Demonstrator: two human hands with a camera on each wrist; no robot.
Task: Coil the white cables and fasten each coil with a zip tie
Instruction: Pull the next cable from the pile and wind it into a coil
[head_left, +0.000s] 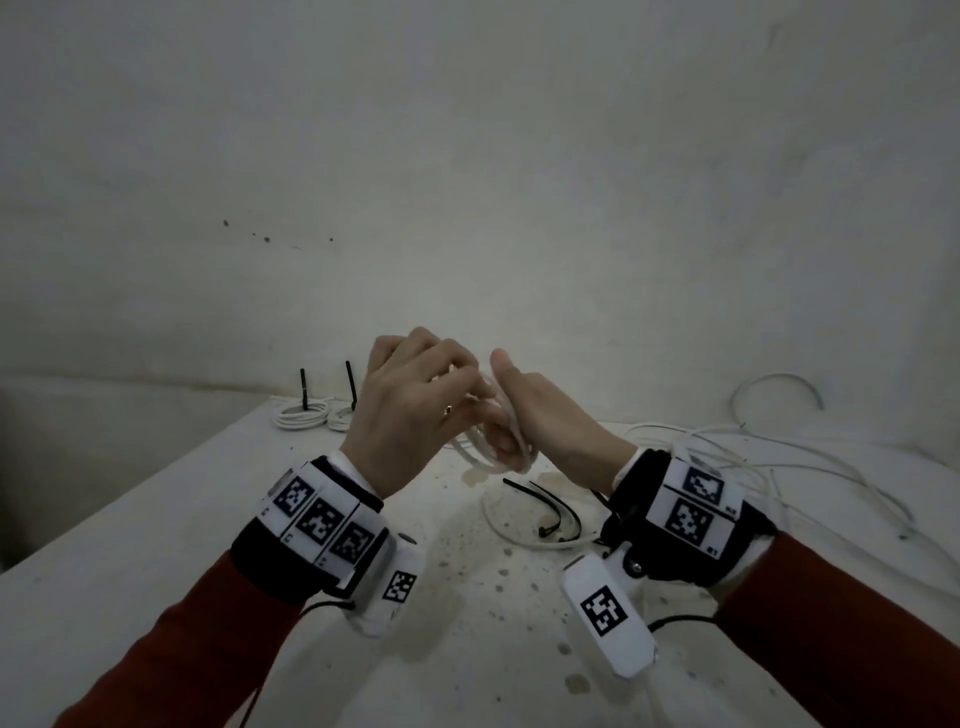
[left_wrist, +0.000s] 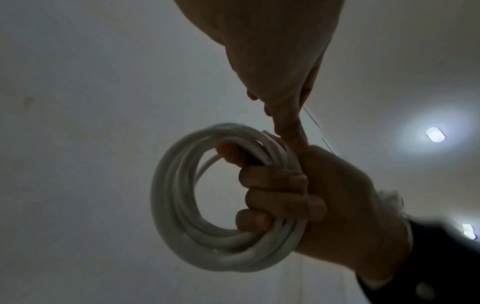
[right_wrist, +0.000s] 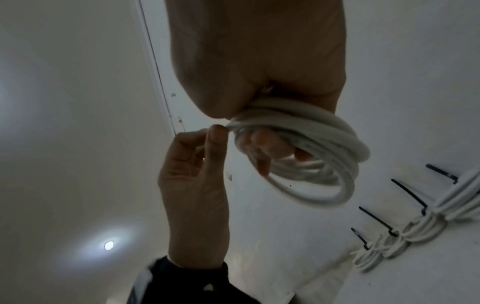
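A coil of white cable (head_left: 485, 451) hangs in the air between both hands above the table (head_left: 156, 519). My right hand (head_left: 537, 415) grips it, with the fingers (left_wrist: 275, 181) curled through the loops of the coil (left_wrist: 179, 205). My left hand (head_left: 415, 405) pinches a strand at the top edge of the coil (right_wrist: 324, 142) between thumb and forefinger (right_wrist: 218, 133). Black zip ties (head_left: 556, 512) lie loose on the table just below the hands, beside a loop of white cable (head_left: 498, 525).
Several finished coils (head_left: 306, 415) with upright black zip tie tails (right_wrist: 407, 193) sit at the table's back left. Loose white cables (head_left: 779, 457) sprawl over the right side. A pale wall stands close behind the table.
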